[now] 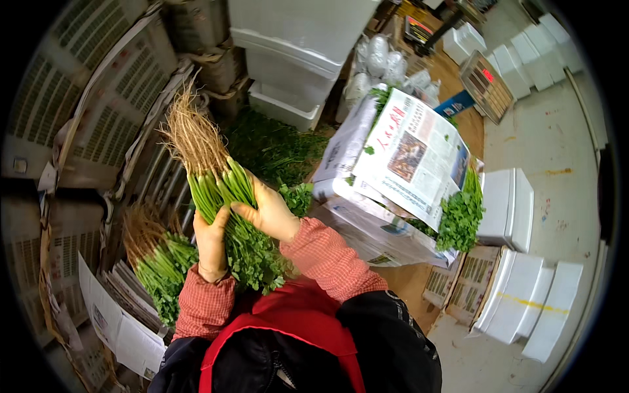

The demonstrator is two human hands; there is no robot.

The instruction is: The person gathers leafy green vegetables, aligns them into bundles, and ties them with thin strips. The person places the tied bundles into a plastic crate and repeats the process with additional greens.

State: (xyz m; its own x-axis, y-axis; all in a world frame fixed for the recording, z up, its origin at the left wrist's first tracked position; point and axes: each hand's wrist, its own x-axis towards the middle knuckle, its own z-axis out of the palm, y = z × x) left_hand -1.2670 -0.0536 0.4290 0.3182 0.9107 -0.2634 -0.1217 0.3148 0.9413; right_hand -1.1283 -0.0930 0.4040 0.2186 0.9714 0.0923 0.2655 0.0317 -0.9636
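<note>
A long bunch of leafy green herbs (255,252) with pale stems and stringy brown roots is held upright, roots toward the top of the view. My left hand (211,242) grips its stems from the left, thumb up along them. My right hand (274,211) is closed round the stems on the right, slightly higher. Below and left, a second rooted bunch (160,281) lies beside a pile of newspaper sheets (114,327). At the right, more herbs (458,223) poke out from under newspaper (406,157) spread over a wrapped bundle.
Plastic crates (124,98) line the left. White bins (288,46) stand ahead, near scattered greens (268,150) and white plastic bags (379,56). White foam boxes (504,206) sit along the right, with a weighing scale (485,88) farther back.
</note>
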